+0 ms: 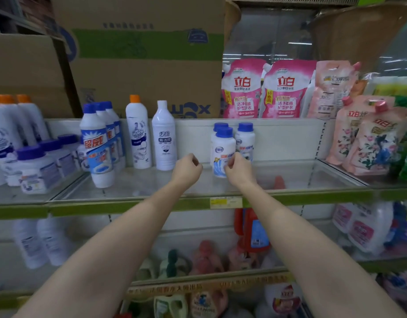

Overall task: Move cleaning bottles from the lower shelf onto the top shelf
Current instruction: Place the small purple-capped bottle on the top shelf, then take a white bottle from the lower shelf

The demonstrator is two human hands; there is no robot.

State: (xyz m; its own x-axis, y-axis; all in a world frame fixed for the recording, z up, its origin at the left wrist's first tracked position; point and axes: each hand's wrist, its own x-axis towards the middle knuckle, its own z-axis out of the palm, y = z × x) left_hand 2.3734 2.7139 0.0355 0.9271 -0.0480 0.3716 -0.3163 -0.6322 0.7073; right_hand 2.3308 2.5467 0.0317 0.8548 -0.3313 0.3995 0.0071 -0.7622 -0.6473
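On the top glass shelf stands a white bottle with a blue cap, with two like it just behind. My right hand is at its lower right side, curled fingers pinching the label edge. My left hand hovers to the left of that bottle over bare glass, fingers curled and holding nothing. Further left on the same shelf stand a plain white bottle, an orange-capped white bottle and blue-and-white toilet cleaner bottles. Through the glass, red and pink bottles show on the lower shelf.
Large cardboard boxes sit behind the shelf. Pink detergent pouches line the back right, floral pouches the right. Short purple-capped jars and orange-capped bottles crowd the left. A green price rail edges the shelf front.
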